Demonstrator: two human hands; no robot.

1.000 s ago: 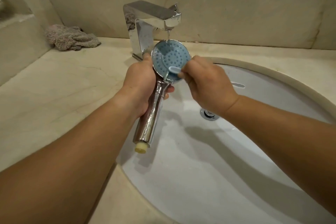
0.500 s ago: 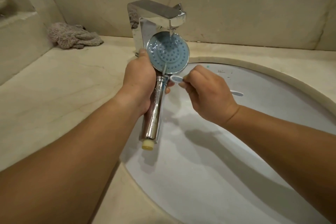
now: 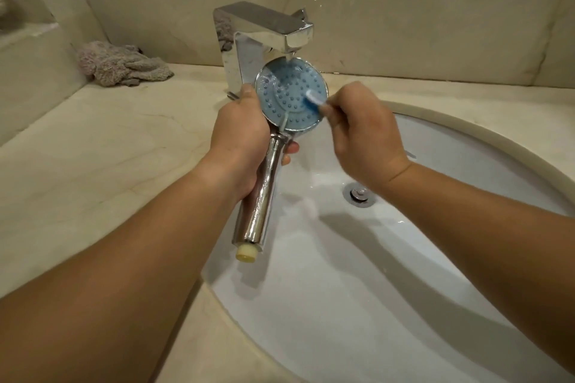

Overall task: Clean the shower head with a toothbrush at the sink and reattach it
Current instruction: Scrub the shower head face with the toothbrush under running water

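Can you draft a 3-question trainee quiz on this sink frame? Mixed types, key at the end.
1. True or false: the toothbrush head lies on the blue face of the shower head.
2. Which hand grips the shower head's chrome handle? A) left hand B) right hand C) neither
3. Fill in: water from the faucet lands on the ____ edge of the shower head's face.

Key:
1. True. The bristle end rests on the right side of the face.
2. A. The left hand wraps the handle just below the face; the right hand pinches the toothbrush.
3. Top. The stream falls from the spout onto the upper rim, above the sink.
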